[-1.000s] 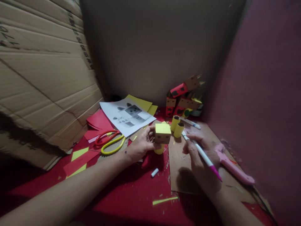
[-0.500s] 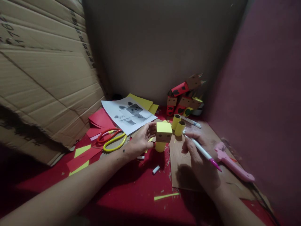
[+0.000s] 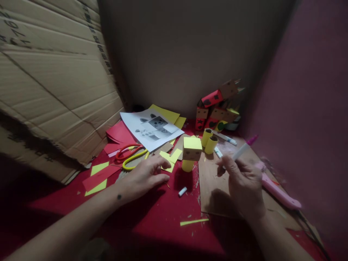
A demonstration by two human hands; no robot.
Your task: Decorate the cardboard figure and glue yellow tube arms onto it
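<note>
A small figure (image 3: pixel 192 154) stands upright on the red cloth, with a cardboard box head topped in yellow and a yellow roll for a body. My left hand (image 3: pixel 148 177) is beside it on the left, low over the cloth, thumb and fingers apart; what lies under the palm is hidden. My right hand (image 3: pixel 246 181) grips a white marker (image 3: pixel 241 150) whose magenta end points up and right. This hand is above the cardboard sheet (image 3: pixel 210 185). A short white cap (image 3: pixel 182 191) lies on the cloth between my hands.
Two yellow rolls (image 3: pixel 211 145) stand behind the figure, near other markers (image 3: pixel 225 138). Red-and-yellow cardboard figures (image 3: pixel 214 112) are stacked at the back. Scissors (image 3: pixel 130 154), a printed sheet (image 3: pixel 154 130) and paper scraps lie left. A pink-handled tool (image 3: pixel 281 192) lies right.
My left hand has let go of the figure and drawn back to the left. My right hand has turned the marker, so its magenta end points upward instead of down toward me.
</note>
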